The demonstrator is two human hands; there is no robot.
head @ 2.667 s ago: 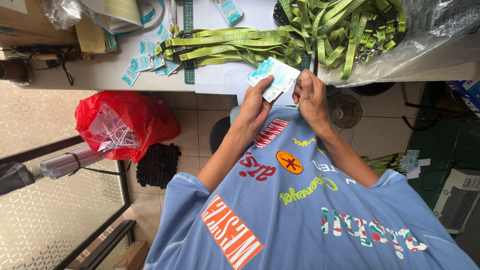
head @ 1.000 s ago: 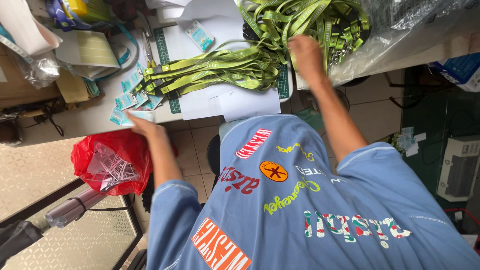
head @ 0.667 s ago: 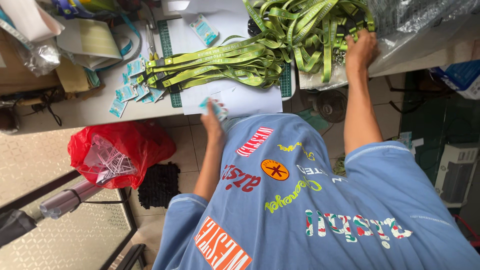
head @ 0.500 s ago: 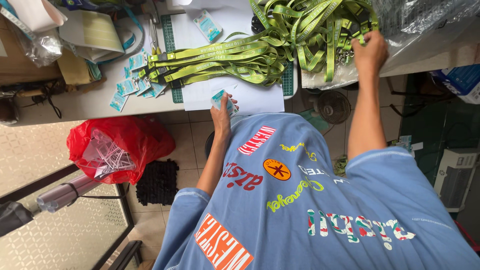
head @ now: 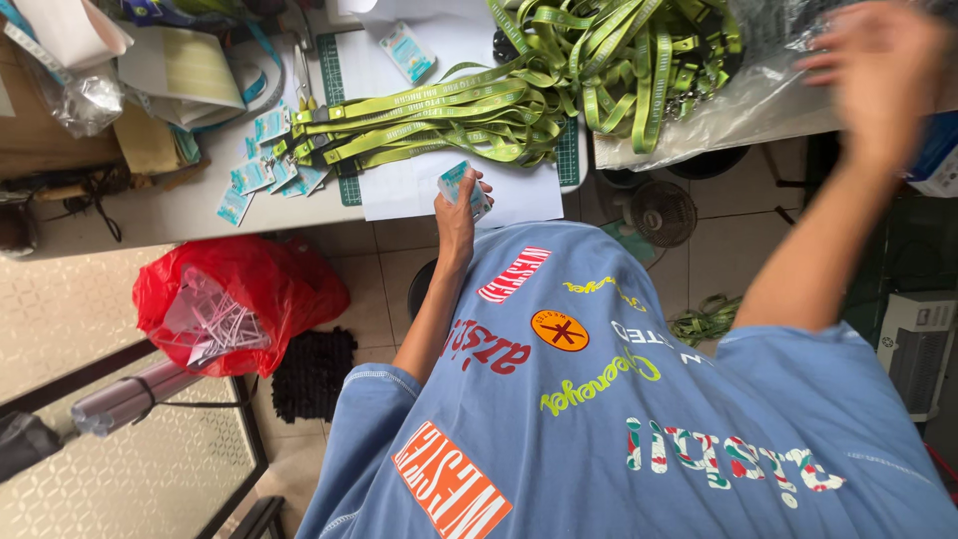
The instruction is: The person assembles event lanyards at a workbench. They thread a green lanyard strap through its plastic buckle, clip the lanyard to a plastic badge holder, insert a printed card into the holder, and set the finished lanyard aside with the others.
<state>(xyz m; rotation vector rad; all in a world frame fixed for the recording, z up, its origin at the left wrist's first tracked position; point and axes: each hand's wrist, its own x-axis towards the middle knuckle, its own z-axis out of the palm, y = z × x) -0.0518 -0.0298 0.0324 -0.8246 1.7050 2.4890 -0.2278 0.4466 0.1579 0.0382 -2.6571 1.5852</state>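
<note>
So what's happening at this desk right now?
A person in a blue printed shirt sits at a cluttered white table. Their left hand holds a small pale blue card over a white sheet. Their right hand is raised and blurred beside a clear plastic bag, holding nothing that can be seen. Green lanyards lie bundled on the table, more cards are scattered at its left, and a red bag sits on the floor.

**Work Surface and Floor**

The white table is carrying a green cutting mat, white paper sheets, green lanyards and small cards. The tiled floor is bearing a red bag.
</note>
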